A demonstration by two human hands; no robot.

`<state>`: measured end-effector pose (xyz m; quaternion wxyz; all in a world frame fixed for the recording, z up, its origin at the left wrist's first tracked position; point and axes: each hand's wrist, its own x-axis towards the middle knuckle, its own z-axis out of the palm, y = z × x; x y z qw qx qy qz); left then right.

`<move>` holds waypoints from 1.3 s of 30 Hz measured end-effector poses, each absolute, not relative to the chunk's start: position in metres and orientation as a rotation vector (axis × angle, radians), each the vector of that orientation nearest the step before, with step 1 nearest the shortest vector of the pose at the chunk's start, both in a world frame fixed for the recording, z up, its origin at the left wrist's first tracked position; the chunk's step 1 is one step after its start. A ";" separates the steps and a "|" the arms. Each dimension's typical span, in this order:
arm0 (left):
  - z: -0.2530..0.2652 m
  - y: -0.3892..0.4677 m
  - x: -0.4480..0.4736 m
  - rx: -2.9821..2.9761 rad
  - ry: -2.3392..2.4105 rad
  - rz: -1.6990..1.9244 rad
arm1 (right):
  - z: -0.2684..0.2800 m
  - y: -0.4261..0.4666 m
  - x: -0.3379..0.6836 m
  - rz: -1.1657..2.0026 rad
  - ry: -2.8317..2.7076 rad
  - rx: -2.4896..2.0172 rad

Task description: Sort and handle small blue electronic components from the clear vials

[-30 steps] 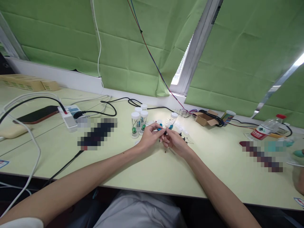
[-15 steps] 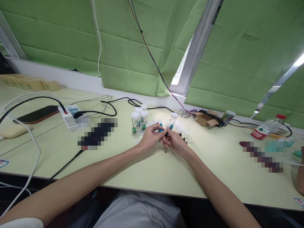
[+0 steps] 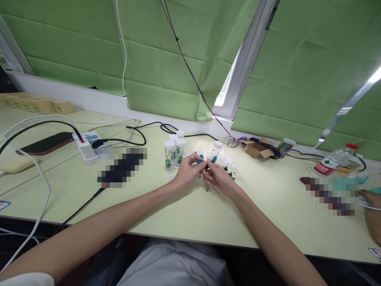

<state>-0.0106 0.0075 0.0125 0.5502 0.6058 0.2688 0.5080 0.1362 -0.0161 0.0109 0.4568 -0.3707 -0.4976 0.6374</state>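
My left hand (image 3: 188, 170) and my right hand (image 3: 219, 178) meet over the table, fingertips pinched together around a small black piece (image 3: 207, 166). Fingers cover most of it, so its kind cannot be made out. Just beyond my left fingers shows a blue bead-like part (image 3: 200, 161) with thin wire-like pieces. A clear tube with a white cap (image 3: 218, 143) stands behind my right fingers, with something blue in it. To the left of my hands stand several capped clear tubes (image 3: 169, 153) containing green or blue parts. Small black parts (image 3: 229, 173) lie beside my right hand.
On the left are a power strip (image 3: 86, 149), a dark phone (image 3: 49, 143) and cables. At the back right stand a cardboard box (image 3: 257, 150), a can (image 3: 286, 149) and a red-capped bottle (image 3: 333, 161). Another person's hand (image 3: 373, 216) is at the right edge.
My hands have shifted very slightly, still pinched together around the black piece. At the right edge the other person's hand has come further into view.
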 end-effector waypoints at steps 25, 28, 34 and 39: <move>0.010 0.007 -0.011 1.436 0.611 1.169 | 0.011 -0.017 0.135 1.576 -1.222 -0.977; 0.010 0.008 -0.010 1.406 0.646 1.187 | 0.012 -0.016 0.135 1.578 -1.230 -0.985; 0.009 0.009 -0.010 1.355 0.634 1.189 | 0.012 -0.017 0.135 1.561 -1.250 -0.934; 0.011 0.007 -0.010 1.346 0.638 1.158 | 0.011 -0.016 0.135 1.554 -1.242 -0.944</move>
